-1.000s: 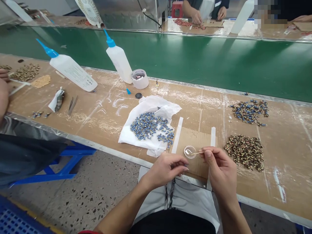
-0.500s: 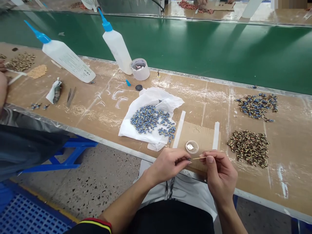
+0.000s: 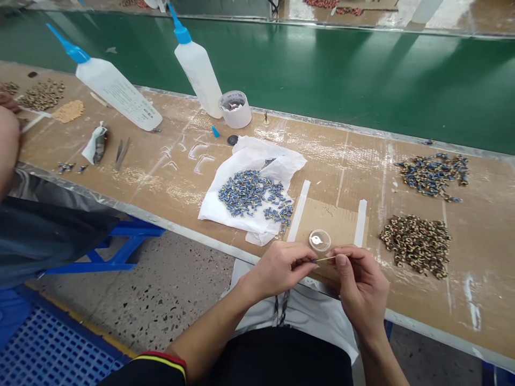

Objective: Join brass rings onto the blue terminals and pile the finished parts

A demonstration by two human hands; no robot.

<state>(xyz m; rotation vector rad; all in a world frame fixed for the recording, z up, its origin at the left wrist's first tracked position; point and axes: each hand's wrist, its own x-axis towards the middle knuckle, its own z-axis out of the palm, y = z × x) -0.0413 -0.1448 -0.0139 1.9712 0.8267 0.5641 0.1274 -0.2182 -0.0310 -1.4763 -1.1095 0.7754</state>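
Observation:
My left hand (image 3: pixel 284 268) pinches a tiny blue piece (image 3: pixel 314 261), mostly hidden by the fingertips. In my right hand (image 3: pixel 360 281) is a thin wooden stick (image 3: pixel 326 258), whose tip meets the blue piece or lies right at it; I cannot tell which. Just beyond the fingers stands a small round clear dish (image 3: pixel 319 240) with a white substance in it. It rests on a cardboard patch (image 3: pixel 333 217) between two white tape strips. To the left, many small blue-and-yellow pieces (image 3: pixel 245 193) lie heaped on a crumpled white sheet (image 3: pixel 211 206).
Brown ring-like pieces (image 3: pixel 416 245) and dark blue-and-tan pieces (image 3: pixel 434 176) are piled at right. Two white bottles (image 3: pixel 199 78) with blue nozzles and a tape roll (image 3: pixel 235 110) stand at the back. Tweezers (image 3: pixel 122 154) lie left, near another person's arm (image 3: pixel 7 147). A green surface (image 3: pixel 322 69) runs behind.
The view has shifted slightly, so the table things sit a little further right. My hands keep the same hold, and the stick is a bit closer to the left fingertips.

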